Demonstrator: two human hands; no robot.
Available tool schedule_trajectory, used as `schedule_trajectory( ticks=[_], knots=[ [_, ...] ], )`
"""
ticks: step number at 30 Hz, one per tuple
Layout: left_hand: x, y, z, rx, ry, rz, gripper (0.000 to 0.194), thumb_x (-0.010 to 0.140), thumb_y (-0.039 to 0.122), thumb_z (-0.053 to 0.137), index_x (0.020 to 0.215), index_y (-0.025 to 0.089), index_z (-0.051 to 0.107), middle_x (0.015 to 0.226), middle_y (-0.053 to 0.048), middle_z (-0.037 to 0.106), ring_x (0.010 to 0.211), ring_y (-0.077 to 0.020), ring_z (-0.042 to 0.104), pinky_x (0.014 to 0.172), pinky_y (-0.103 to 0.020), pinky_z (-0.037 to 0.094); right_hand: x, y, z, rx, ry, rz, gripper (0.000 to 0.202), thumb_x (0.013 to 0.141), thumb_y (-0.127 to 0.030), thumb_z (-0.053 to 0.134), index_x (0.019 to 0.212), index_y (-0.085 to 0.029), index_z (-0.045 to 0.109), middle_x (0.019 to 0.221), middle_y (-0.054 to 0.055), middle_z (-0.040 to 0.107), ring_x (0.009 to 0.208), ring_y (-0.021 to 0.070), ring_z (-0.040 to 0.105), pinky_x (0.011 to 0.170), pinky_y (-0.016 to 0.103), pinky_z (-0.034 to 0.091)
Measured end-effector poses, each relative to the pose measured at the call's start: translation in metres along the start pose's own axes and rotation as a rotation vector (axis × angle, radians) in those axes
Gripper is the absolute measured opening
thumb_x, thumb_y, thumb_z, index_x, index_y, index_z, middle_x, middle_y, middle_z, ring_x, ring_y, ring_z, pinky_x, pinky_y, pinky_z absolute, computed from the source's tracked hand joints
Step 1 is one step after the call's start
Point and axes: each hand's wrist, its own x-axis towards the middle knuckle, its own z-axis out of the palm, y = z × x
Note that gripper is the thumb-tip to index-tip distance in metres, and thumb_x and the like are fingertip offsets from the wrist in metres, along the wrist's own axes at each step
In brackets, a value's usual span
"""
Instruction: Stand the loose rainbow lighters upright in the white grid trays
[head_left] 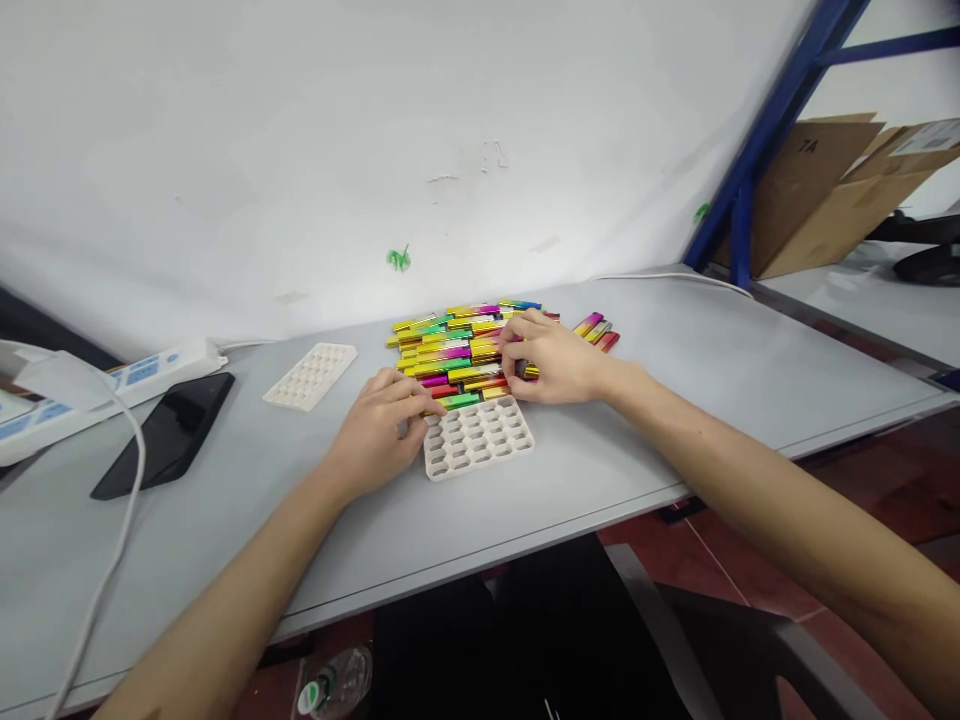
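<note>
A pile of shiny two-tone lighters (442, 352), yellow fading into purple, green, red or blue, lies against the wall side of the table. In front of it sits a white tray (478, 438) with rows of oval slots, which look unfilled. My left hand (386, 425) is curled at the tray's back left corner, index finger and thumb on its edge, beside the nearest lighters. Over the right part of the pile, my right hand (551, 357) has its fingers and thumb bent around lighters; its palm hides some of them.
Left on the table (315, 540) are a second slotted white tray (311, 376), a black phone (166, 435), a power strip (161, 370) and a white cable (124, 540). Cardboard boxes (832, 200) stand beyond a blue frame (741, 220). A plastic bottle (345, 683) is below the table.
</note>
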Motion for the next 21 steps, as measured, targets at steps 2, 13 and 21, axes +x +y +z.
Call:
schedule_trajectory(
  ticks=[2, 13, 21],
  knots=[
    [0.000, 0.001, -0.001, -0.009, -0.007, -0.014, 0.033, 0.086, 0.004, 0.049, 0.092, 0.021, 0.076, 0.094, -0.004, 0.074, 0.094, -0.0228, 0.053, 0.083, -0.040, 0.051, -0.004, 0.000, -0.003, -0.059, -0.040, 0.009, 0.011, 0.079, -0.029, 0.071, 0.083, -0.019, 0.074, 0.106, 0.012, 0.061, 0.105, 0.0313, 0.051, 0.096, 0.048, 0.043],
    [-0.004, 0.012, -0.008, 0.028, -0.049, 0.032, 0.019, 0.093, 0.032, 0.060, 0.096, 0.020, 0.074, 0.094, -0.007, 0.072, 0.092, -0.0242, 0.055, 0.084, -0.044, 0.045, -0.011, -0.001, -0.007, -0.159, -0.154, 0.076, 0.020, 0.076, -0.038, 0.076, 0.081, -0.019, 0.073, 0.101, 0.013, 0.060, 0.103, 0.0326, 0.050, 0.095, 0.048, 0.043],
    [-0.004, 0.017, -0.012, 0.086, -0.148, 0.146, 0.055, 0.082, 0.067, 0.068, 0.106, 0.017, 0.068, 0.107, -0.011, 0.069, 0.101, -0.0288, 0.058, 0.087, -0.045, 0.043, -0.010, 0.001, -0.009, 0.130, -0.061, 0.251, 0.009, 0.081, -0.028, 0.068, 0.082, -0.018, 0.067, 0.084, 0.006, 0.068, 0.079, 0.0222, 0.058, 0.077, 0.039, 0.045]
  ],
)
